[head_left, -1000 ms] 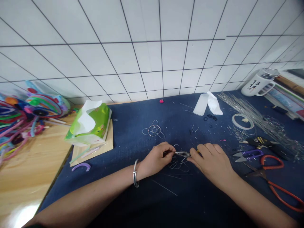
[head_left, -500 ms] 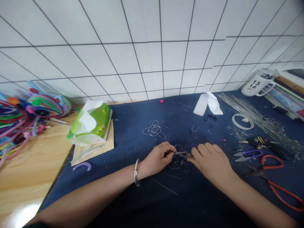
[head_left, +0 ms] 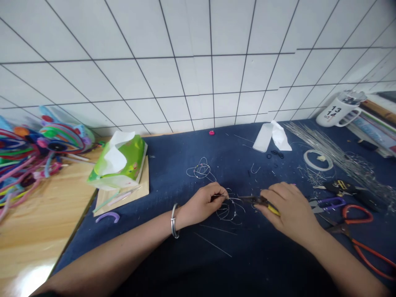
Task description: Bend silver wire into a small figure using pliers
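Both bare forearms (head_left: 123, 252) slant inward from the lower corners, the left hand (head_left: 202, 206) pinching thumb against forefinger with its other fingers curled, the right hand (head_left: 289, 214) palm down, fingers bent in a grip, well apart from the left.

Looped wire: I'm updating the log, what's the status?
Left hand pinching looped wire. Right hand holding yellow-handled pliers, tips toward left hand. Loose straight wires lying nearby.

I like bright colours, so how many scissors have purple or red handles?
2. The purple-handled scissors lie just right of the right hand; the red-handled scissors lie below those in the picture. The hand could hide more.
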Demonstrator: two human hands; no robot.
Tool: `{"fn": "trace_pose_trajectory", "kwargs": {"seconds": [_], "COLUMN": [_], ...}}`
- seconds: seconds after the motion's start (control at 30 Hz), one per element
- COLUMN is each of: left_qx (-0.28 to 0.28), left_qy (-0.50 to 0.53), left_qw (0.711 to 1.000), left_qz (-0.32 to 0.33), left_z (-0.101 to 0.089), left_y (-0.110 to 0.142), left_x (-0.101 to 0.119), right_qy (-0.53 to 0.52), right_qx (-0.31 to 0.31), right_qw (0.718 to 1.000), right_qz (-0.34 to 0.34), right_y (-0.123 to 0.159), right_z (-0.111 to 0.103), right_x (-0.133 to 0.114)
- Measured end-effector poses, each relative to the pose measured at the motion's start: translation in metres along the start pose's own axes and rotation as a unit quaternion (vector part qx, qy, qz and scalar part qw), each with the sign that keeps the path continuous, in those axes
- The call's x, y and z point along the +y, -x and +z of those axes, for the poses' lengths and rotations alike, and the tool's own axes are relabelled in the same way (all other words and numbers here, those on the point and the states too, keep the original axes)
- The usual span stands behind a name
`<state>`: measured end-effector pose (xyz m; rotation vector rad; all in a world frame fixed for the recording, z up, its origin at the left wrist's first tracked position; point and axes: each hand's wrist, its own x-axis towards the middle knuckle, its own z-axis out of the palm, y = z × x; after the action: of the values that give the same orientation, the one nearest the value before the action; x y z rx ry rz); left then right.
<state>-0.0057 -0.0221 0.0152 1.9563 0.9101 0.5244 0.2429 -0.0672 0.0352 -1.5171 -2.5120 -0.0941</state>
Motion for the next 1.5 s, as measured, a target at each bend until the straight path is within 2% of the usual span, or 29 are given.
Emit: {"fn": "trace_pose_trajectory", "kwargs": {"seconds": [0.13,0.37,0.67,0.83,0.97,1.13,1.33,1.5], "left_qx": [-0.024,-0.037,-0.038,-0.018,-0.024,-0.030,-0.040,-0.050], "left_qy": [0.005,-0.002,0.000,-0.024,-0.024,-0.017,0.008,0.020], "left_qw": [1.000,0.999,0.999,1.000,0.999,0.999,0.999,0.999], "left_qz": [0.015,0.023,0.009,0.004,0.014,0.037,0.005,-0.004], "left_z": [-0.002,0.000,0.001,0.002,0.000,0.001,0.001,0.001], "left_y": [0.000,0.001,0.001,0.001,0.002,0.004,0.005,0.004], "left_x": [-0.002,0.004,0.004,0.005,0.008,0.011,0.013,0.012], "right_qy": [0.011,-0.020,0.008,0.022,0.050,0.079,0.045,0.058], "right_qx": [0.001,-0.016,-0.019,0.008,0.036,0.008,-0.009,-0.025], "right_qw": [1.000,1.000,0.999,0.999,0.998,0.997,0.998,0.997], "right_qz": [0.026,0.002,-0.028,-0.024,-0.007,-0.026,-0.032,-0.034], "right_y": [0.000,0.000,0.000,0.002,0.003,0.003,0.002,0.001], "right_z": [0.001,0.004,0.001,-0.007,-0.009,-0.005,-0.003,-0.003], "right_x": [0.008,-0.004,-0.010,-0.007,0.000,-0.005,-0.011,-0.014]}}
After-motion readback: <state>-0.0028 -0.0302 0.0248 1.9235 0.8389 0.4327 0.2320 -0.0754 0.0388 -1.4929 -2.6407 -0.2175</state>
